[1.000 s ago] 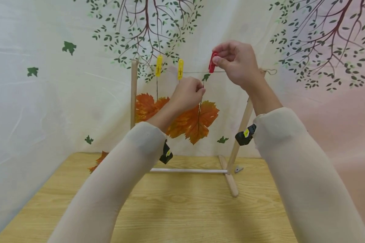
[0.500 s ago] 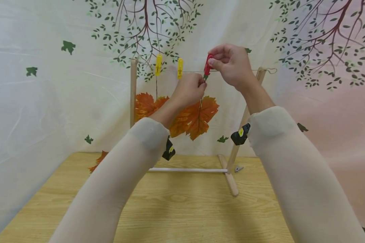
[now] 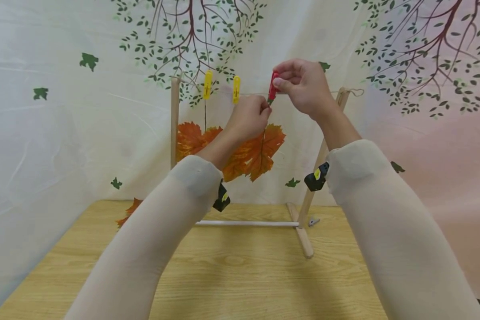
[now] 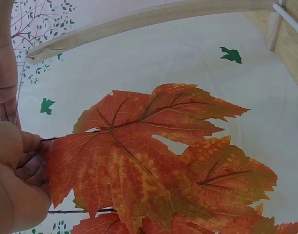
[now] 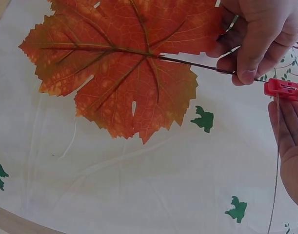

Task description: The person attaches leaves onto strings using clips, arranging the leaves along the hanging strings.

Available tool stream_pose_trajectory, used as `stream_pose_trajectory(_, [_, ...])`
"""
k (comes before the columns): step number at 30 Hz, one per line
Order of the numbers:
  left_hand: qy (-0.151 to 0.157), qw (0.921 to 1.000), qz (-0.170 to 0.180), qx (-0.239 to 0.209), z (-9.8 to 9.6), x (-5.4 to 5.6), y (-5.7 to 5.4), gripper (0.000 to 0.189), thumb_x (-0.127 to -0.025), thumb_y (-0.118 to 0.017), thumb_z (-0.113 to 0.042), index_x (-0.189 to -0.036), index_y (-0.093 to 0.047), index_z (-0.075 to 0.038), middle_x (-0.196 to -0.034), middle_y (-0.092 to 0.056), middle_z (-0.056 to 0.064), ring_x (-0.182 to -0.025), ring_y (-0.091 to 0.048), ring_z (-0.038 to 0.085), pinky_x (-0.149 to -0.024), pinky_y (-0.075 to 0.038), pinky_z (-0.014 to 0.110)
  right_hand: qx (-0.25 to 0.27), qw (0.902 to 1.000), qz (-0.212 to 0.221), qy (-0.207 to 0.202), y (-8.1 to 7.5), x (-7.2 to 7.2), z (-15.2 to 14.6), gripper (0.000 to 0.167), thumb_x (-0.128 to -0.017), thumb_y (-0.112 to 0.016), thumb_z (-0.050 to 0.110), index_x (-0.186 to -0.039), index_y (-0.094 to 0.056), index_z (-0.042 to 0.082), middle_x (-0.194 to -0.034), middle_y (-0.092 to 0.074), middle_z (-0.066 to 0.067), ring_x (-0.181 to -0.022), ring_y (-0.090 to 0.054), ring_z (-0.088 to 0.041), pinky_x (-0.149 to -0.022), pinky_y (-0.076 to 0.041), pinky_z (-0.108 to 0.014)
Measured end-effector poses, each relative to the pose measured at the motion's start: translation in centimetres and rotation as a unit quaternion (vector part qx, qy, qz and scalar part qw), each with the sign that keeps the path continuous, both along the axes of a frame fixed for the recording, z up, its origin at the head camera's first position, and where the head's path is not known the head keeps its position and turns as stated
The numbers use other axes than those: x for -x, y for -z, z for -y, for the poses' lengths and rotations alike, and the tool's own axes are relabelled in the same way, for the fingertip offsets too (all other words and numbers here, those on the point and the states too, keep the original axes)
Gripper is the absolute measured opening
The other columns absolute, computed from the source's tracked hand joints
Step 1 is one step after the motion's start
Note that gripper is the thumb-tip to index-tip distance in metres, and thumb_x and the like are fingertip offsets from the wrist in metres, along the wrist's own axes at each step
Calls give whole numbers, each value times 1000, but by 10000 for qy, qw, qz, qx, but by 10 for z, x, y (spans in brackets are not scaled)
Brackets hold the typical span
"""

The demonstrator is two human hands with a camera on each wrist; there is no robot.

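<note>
My left hand (image 3: 250,118) pinches the thin dark stem of an orange artificial maple leaf (image 3: 266,151); the leaf (image 5: 119,63) spreads below the fingers. In my right hand (image 3: 304,86), thumb and fingertips pinch a red clothespin (image 3: 273,86). That clothespin (image 5: 281,88) sits at the string (image 5: 276,170), right at the top of the stem in the right wrist view. Two yellow clothespins, one farther left (image 3: 208,84) and one nearer my left hand (image 3: 236,89), sit on the same line. Other orange leaves (image 3: 192,138) hang beneath them, partly hidden by my left arm.
A wooden frame with a left post (image 3: 175,120) and a slanted right post (image 3: 324,155) carries the string. A white bar (image 3: 248,223) joins its feet. On the table (image 3: 240,275) lie a grey clip (image 3: 314,221) and another leaf (image 3: 130,213).
My right hand has moved left and slightly down with the red clothespin, bringing it to the stem top. My left hand has risen a little with the leaf.
</note>
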State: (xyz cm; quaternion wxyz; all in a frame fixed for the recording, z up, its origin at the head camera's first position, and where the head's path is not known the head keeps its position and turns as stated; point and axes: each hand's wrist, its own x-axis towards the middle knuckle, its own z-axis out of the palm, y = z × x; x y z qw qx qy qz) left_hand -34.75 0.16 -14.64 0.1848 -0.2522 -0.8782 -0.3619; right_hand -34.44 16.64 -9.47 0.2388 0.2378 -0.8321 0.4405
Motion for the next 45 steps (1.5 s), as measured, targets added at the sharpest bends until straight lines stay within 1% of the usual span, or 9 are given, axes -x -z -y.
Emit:
stream_pose_trajectory(8, [-15, 9999, -105, 23, 1, 1, 1, 21, -107, -54, -21, -104, -66, -4, -86, -60, 8, -73, -54, 21, -61, -45, 24, -58, 9999, 125, -65, 1, 0, 2, 33, -100, -65, 13, -132, -64, 5, -115, -67, -10, -105, -68, -21, -97, -53, -29])
stream_pose_trajectory(12, [19, 9999, -121, 16, 0, 1, 1, 22, -108, -53, -21, -106, -67, -3, -86, -60, 8, -73, -54, 21, -62, -46, 25, -103, 9997, 203, -67, 1, 0, 2, 34, -100, -64, 13, -133, -63, 5, -117, -67, -10, -107, -68, -21, -98, -53, -29])
stream_pose_trajectory(21, [-63, 10000, -37, 23, 3, 0, 0, 23, -108, -53, -21, -112, -67, -4, -93, -62, 8, -79, -56, 21, -68, -49, 25, -118, 9996, 247, -71, 0, 0, 2, 34, -101, -63, 14, -134, -63, 7, -119, -66, -10, -108, -67, -21, -99, -52, -29])
stream_pose_trajectory(27, [-48, 9999, -98, 3, 3, 0, 0, 23, -108, -53, -21, -112, -67, -4, -92, -63, 8, -78, -57, 21, -67, -49, 25, -126, 9995, 275, -83, -1, -1, 2, 35, -101, -63, 13, -135, -62, 5, -120, -66, -11, -108, -68, -22, -99, -52, -30])
stream_pose_trajectory(31, [-40, 10000, -15, -15, 2, 0, 0, 21, -108, -53, -21, -111, -67, -5, -93, -63, 8, -78, -57, 21, -66, -48, 26, -102, 9993, 354, -69, 0, 0, 2, 37, -101, -63, 13, -137, -61, 5, -123, -66, -12, -110, -68, -22, -99, -53, -31])
stream_pose_trajectory(34, [-33, 10000, 3, -13, 2, 0, 0, 21, -108, -53, -21, -112, -66, -4, -94, -63, 8, -79, -57, 22, -67, -48, 26, -127, 9993, 353, -69, 0, 1, 1, 38, -101, -63, 14, -138, -60, 5, -126, -65, -13, -112, -68, -23, -99, -52, -31])
stream_pose_trajectory(38, [-44, 10000, -56, 9, 2, -1, 0, 22, -108, -53, -20, -112, -67, -4, -94, -64, 8, -79, -57, 21, -68, -49, 25, -154, 9992, 368, -46, 0, 1, 1, 39, -101, -63, 15, -139, -60, 5, -129, -65, -13, -113, -68, -22, -99, -52, -31])
stream_pose_trajectory(45, [-4, 9999, 61, -117, 1, -1, 2, 22, -107, -55, -22, -115, -66, -4, -95, -64, 8, -80, -57, 22, -68, -50, 25, -325, 9986, 398, 97, -1, 0, 2, 42, -102, -64, 19, -142, -59, 7, -130, -66, -12, -115, -67, -20, -100, -52, -31])
